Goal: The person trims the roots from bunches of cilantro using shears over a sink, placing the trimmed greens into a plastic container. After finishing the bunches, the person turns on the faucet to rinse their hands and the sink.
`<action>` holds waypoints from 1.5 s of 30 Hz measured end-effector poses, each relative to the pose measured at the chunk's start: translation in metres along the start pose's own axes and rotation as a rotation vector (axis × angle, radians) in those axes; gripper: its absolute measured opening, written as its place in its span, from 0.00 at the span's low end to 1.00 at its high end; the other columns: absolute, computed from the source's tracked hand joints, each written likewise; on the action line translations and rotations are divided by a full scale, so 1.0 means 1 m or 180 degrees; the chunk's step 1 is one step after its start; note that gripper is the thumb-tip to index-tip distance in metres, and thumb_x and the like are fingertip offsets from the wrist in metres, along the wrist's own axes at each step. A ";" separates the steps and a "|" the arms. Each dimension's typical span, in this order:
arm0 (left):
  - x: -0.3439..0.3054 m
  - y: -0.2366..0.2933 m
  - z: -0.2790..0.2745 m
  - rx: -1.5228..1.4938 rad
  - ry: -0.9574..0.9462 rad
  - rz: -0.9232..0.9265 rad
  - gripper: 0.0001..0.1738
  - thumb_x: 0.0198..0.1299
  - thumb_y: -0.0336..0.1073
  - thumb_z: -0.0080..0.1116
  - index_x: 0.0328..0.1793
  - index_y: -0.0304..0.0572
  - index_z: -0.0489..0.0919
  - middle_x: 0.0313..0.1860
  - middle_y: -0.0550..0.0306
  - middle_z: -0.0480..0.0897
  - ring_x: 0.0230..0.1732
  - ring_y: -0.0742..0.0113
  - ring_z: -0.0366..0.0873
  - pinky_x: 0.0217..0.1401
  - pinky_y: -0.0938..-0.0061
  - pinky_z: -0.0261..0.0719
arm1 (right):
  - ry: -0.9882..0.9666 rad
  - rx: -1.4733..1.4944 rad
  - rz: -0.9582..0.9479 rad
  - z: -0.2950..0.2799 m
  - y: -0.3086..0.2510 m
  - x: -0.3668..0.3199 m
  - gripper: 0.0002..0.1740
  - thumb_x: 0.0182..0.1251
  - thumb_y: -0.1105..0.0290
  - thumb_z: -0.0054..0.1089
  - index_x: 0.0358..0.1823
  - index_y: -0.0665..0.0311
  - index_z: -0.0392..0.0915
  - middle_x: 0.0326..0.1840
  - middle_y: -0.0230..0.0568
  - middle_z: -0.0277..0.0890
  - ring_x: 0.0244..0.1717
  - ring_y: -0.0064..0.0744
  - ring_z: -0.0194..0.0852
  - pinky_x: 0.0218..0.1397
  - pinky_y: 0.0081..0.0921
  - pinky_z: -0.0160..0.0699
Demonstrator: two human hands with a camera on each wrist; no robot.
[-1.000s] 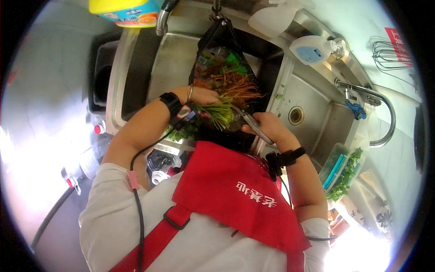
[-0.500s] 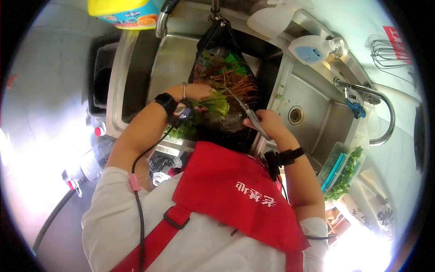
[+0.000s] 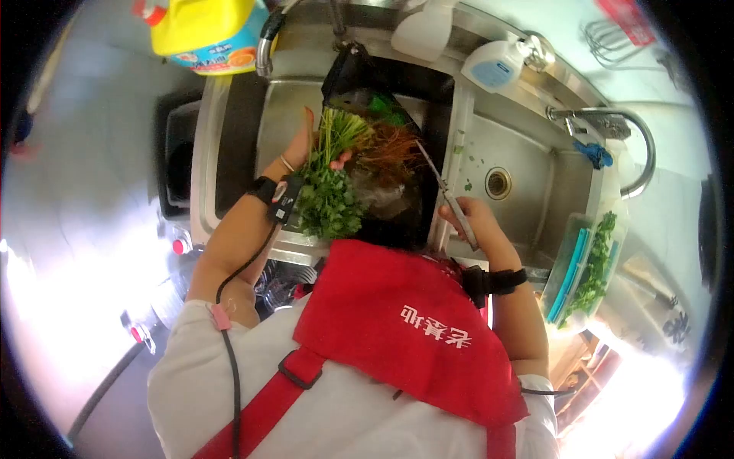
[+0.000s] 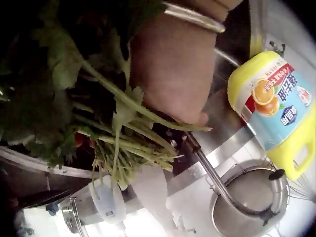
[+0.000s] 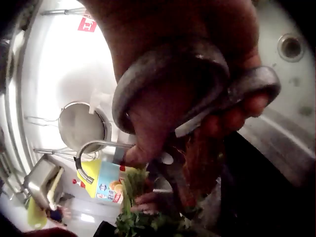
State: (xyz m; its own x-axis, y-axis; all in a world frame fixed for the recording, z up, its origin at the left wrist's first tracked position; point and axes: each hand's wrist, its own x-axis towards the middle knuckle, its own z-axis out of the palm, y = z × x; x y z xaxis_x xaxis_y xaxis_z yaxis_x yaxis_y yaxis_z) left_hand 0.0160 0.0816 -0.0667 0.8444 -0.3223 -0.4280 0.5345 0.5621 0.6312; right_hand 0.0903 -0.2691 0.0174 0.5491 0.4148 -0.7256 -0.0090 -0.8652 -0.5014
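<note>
My left hand (image 3: 300, 145) holds a bunch of leafy greens (image 3: 329, 203) over the left sink basin, leaves toward my body, pale stem ends pointing away. In the left wrist view, stems (image 4: 138, 148) stick out below the hand (image 4: 173, 74). My right hand (image 3: 478, 222) grips scissors (image 3: 453, 203) to the right, blades pointing up and left. The right wrist view shows my thumb and fingers through the scissor handles (image 5: 121, 98). Between the hands, stringy brown roots (image 3: 390, 153) lie on a black bag (image 3: 344, 73) with clear plastic (image 3: 390, 200) beside them.
The right basin (image 3: 527, 195) has a drain and green scraps. Behind stand a yellow detergent jug (image 3: 210, 34) and a white bottle (image 3: 493, 65). A curved faucet (image 3: 650, 149) rises at the right, near a container of greens (image 3: 592, 271).
My left hand has turned the bunch so its stems point away from me, apart from the roots; its leaves now show. The scissors have moved right and toward me, away from the stems.
</note>
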 end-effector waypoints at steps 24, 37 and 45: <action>0.137 -0.007 0.359 0.2020 -0.1521 -0.0249 0.12 0.58 0.35 0.56 0.45 0.37 0.76 0.31 0.57 0.79 0.29 0.71 0.76 0.35 0.74 0.75 | 0.1654 0.2170 -0.0062 -0.061 0.228 -0.226 0.25 0.58 0.46 0.61 0.27 0.65 0.76 0.15 0.31 0.67 0.17 0.23 0.66 0.21 0.24 0.66; 0.330 -0.115 0.667 0.5891 -0.1608 0.1221 0.24 0.47 0.44 0.64 0.47 0.35 0.77 0.43 0.46 0.81 0.43 0.57 0.79 0.48 0.66 0.74 | 0.2982 0.3041 0.0187 -0.064 0.406 -0.344 0.34 0.55 0.35 0.57 0.24 0.65 0.71 0.12 0.28 0.64 0.13 0.17 0.63 0.16 0.16 0.62; 0.397 -0.223 0.669 0.7302 -0.1126 0.0711 0.38 0.47 0.50 0.65 0.60 0.32 0.68 0.56 0.37 0.74 0.57 0.47 0.73 0.60 0.61 0.71 | 0.2880 0.3364 0.0388 -0.063 0.440 -0.355 0.31 0.56 0.40 0.60 0.31 0.68 0.73 0.15 0.27 0.64 0.16 0.16 0.63 0.18 0.16 0.63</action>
State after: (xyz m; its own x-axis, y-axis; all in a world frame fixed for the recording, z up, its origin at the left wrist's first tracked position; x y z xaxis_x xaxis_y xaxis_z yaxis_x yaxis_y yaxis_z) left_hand 0.2569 -0.6812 0.0553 0.7108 -0.6124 -0.3460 -0.5938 -0.7861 0.1717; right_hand -0.0557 -0.8142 0.0841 0.8383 -0.3211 -0.4406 -0.4914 -0.0947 -0.8658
